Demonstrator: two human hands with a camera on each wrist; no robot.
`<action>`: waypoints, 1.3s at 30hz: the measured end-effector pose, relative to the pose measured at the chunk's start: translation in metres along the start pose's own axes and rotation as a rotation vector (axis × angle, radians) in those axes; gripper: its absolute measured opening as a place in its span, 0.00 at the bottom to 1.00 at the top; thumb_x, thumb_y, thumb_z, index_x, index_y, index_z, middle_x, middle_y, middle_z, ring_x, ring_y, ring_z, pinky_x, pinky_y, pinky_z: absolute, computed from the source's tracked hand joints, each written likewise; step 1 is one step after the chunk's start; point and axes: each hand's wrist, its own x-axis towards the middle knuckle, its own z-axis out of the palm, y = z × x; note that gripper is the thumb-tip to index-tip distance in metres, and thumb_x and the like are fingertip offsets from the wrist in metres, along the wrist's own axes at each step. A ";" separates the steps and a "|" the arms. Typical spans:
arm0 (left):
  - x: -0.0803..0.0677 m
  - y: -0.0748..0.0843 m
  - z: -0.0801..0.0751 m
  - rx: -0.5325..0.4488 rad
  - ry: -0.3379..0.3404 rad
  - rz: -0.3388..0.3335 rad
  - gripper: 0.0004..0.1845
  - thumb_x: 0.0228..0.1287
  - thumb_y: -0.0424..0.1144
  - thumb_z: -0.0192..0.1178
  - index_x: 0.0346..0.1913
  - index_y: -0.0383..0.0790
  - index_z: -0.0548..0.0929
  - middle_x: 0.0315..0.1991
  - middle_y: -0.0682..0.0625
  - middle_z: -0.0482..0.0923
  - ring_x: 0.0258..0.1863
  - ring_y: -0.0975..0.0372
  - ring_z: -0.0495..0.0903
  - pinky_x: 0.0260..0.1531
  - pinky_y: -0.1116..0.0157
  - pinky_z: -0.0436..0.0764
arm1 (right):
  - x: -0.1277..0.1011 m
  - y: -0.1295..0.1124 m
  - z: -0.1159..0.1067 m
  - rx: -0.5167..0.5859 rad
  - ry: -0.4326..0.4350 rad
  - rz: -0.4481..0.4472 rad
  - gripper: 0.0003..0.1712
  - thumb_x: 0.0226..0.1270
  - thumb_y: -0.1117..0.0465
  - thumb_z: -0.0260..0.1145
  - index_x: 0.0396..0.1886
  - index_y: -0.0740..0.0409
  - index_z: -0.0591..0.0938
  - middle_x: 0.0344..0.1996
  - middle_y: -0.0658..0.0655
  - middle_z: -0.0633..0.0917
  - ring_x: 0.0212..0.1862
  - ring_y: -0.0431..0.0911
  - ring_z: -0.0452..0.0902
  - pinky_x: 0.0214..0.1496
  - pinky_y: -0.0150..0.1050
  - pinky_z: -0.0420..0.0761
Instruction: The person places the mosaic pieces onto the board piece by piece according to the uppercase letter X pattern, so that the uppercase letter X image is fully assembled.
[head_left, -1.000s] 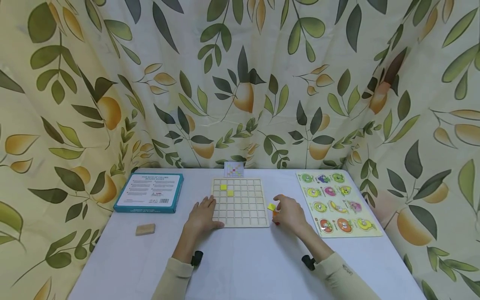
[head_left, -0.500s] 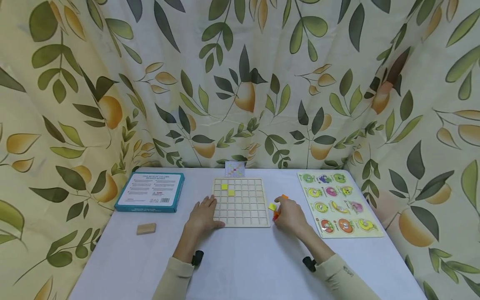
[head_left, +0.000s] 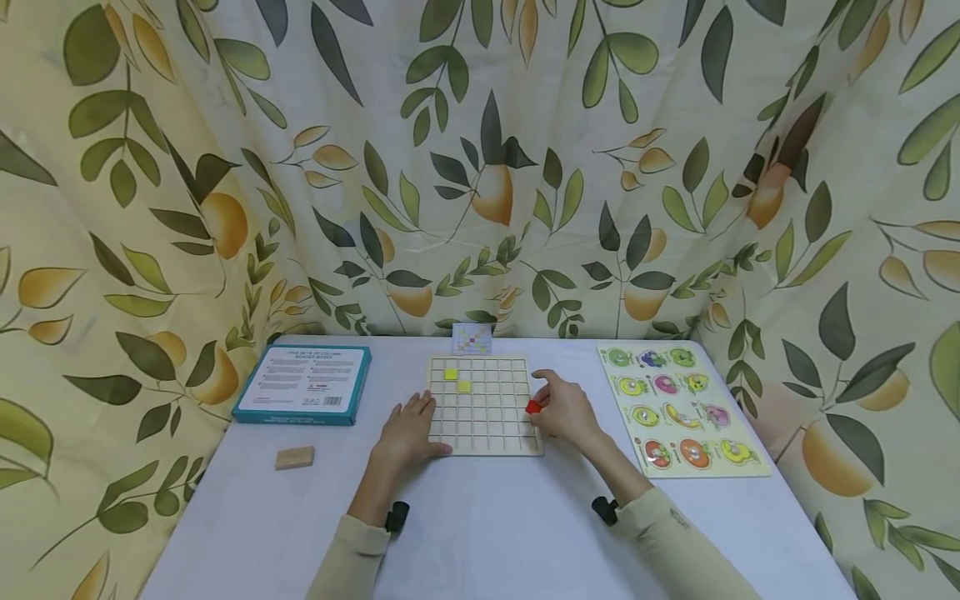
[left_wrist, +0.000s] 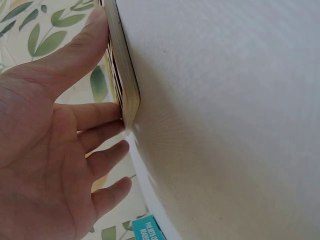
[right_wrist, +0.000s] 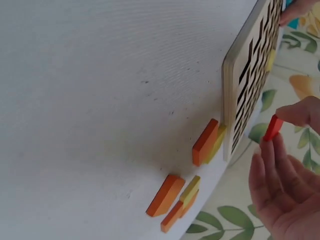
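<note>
A wooden grid board [head_left: 486, 429] lies mid-table, with two yellow tiles [head_left: 451, 374] set in its upper left squares. My left hand [head_left: 405, 429] rests at the board's left edge; the left wrist view shows its thumb and fingertips touching the rim, fingers loosely extended. Between thumb and fingers my right hand [head_left: 566, 412] pinches a red tile [right_wrist: 273, 128], held over the board's right edge. In the right wrist view, several orange tiles [right_wrist: 166, 196] and yellow tiles [right_wrist: 190, 191] lie on the table beside the board; the right hand hides them from the head view.
A teal box [head_left: 300, 383] sits at the left, with a small wooden block [head_left: 295, 458] in front of it. Behind the board stands a coloured pattern card [head_left: 472, 339]. At the right lies a fruit puzzle board [head_left: 652, 429]. A leaf-print curtain [head_left: 480, 167] encloses the table.
My right hand has picked the red tile from the loose pile and moved left and slightly away from me, to the board's right edge. The left hand has stayed in place.
</note>
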 end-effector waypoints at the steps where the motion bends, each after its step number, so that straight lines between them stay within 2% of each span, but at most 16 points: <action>1: 0.000 0.000 0.000 0.000 0.001 0.001 0.54 0.57 0.57 0.78 0.78 0.30 0.65 0.81 0.39 0.59 0.82 0.46 0.54 0.79 0.44 0.55 | 0.002 -0.001 0.001 0.009 0.001 -0.011 0.45 0.48 0.63 0.83 0.69 0.57 0.76 0.37 0.51 0.89 0.37 0.44 0.82 0.36 0.39 0.82; 10: 0.000 0.000 -0.001 0.000 -0.009 0.001 0.55 0.57 0.57 0.77 0.78 0.30 0.64 0.81 0.38 0.59 0.82 0.46 0.54 0.80 0.44 0.54 | 0.021 -0.014 0.014 0.087 -0.037 -0.099 0.44 0.49 0.66 0.80 0.70 0.57 0.76 0.38 0.49 0.89 0.37 0.42 0.81 0.44 0.42 0.83; 21: 0.001 -0.001 0.001 -0.010 -0.001 -0.009 0.55 0.55 0.57 0.78 0.78 0.30 0.65 0.81 0.39 0.60 0.82 0.47 0.54 0.80 0.45 0.54 | 0.038 -0.023 0.034 0.128 -0.070 -0.102 0.45 0.48 0.68 0.82 0.69 0.54 0.77 0.38 0.47 0.88 0.40 0.44 0.83 0.50 0.45 0.83; 30: 0.002 -0.001 0.003 -0.003 0.000 -0.004 0.55 0.55 0.58 0.78 0.78 0.31 0.66 0.80 0.39 0.60 0.81 0.46 0.55 0.79 0.44 0.55 | 0.049 -0.027 0.046 0.118 -0.104 -0.156 0.45 0.46 0.71 0.80 0.68 0.55 0.78 0.38 0.49 0.89 0.39 0.41 0.83 0.49 0.44 0.85; 39: 0.001 0.000 0.000 -0.001 -0.002 -0.012 0.54 0.55 0.57 0.78 0.78 0.32 0.66 0.81 0.40 0.60 0.82 0.47 0.55 0.80 0.45 0.54 | 0.055 -0.036 0.053 0.088 -0.147 -0.143 0.43 0.50 0.70 0.81 0.68 0.54 0.78 0.38 0.48 0.89 0.40 0.41 0.83 0.53 0.45 0.85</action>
